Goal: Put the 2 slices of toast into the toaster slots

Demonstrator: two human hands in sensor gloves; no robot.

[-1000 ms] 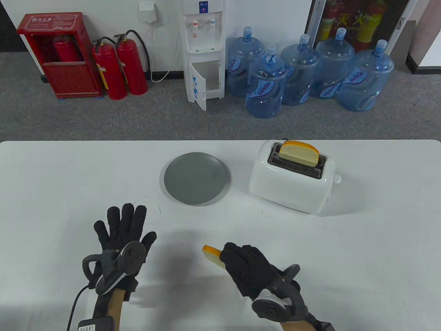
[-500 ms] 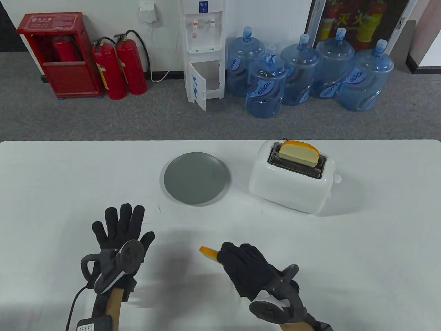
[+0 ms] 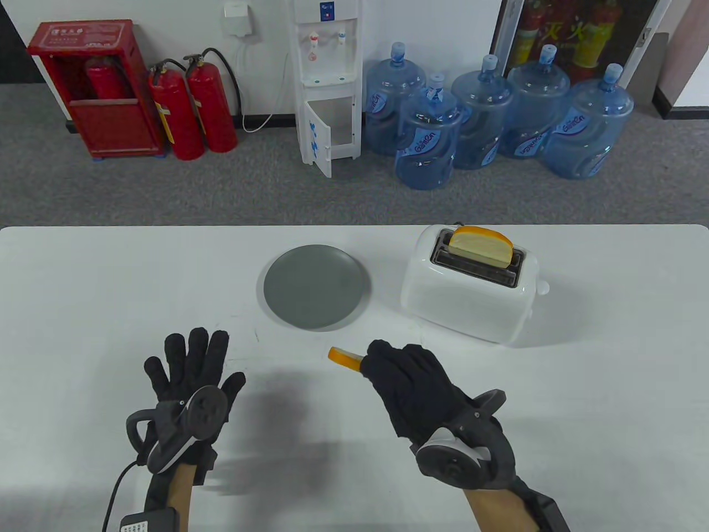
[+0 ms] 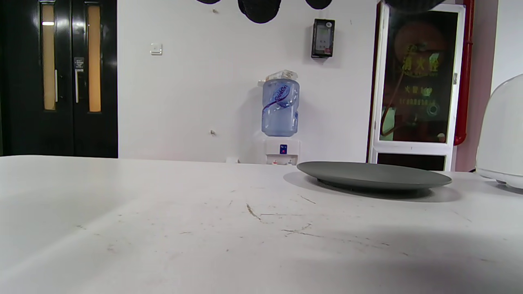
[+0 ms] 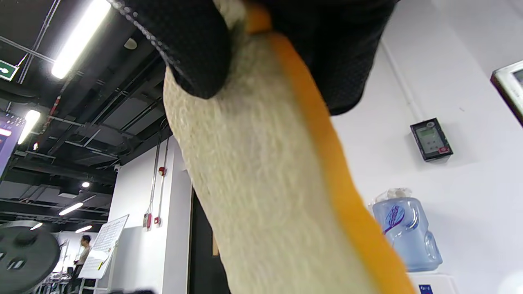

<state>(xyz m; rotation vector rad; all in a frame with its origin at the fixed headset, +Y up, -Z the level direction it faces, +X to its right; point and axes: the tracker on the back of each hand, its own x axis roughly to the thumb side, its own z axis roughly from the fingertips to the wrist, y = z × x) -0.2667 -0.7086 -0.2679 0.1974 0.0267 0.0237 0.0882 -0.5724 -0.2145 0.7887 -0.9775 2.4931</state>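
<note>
A white toaster (image 3: 471,288) stands at the table's back right, with one slice of toast (image 3: 481,244) upright in its far slot; the near slot shows empty. My right hand (image 3: 410,382) grips a second slice of toast (image 3: 344,356) above the table, in front of and left of the toaster; only the orange crust end pokes out left of the fingers. In the right wrist view this slice (image 5: 265,192) fills the middle, pinched by gloved fingers (image 5: 192,45). My left hand (image 3: 191,368) lies flat at the front left, fingers spread, holding nothing. The toaster's edge (image 4: 504,134) shows in the left wrist view.
An empty grey plate (image 3: 314,286) sits left of the toaster, also seen low over the table as the plate (image 4: 374,174) in the left wrist view. Behind the table stand water bottles (image 3: 487,122), a dispenser (image 3: 328,83) and fire extinguishers (image 3: 194,105).
My right hand has carried the toast slice forward and a little right, toward the toaster. The left hand has drifted slightly back and left, still flat.
</note>
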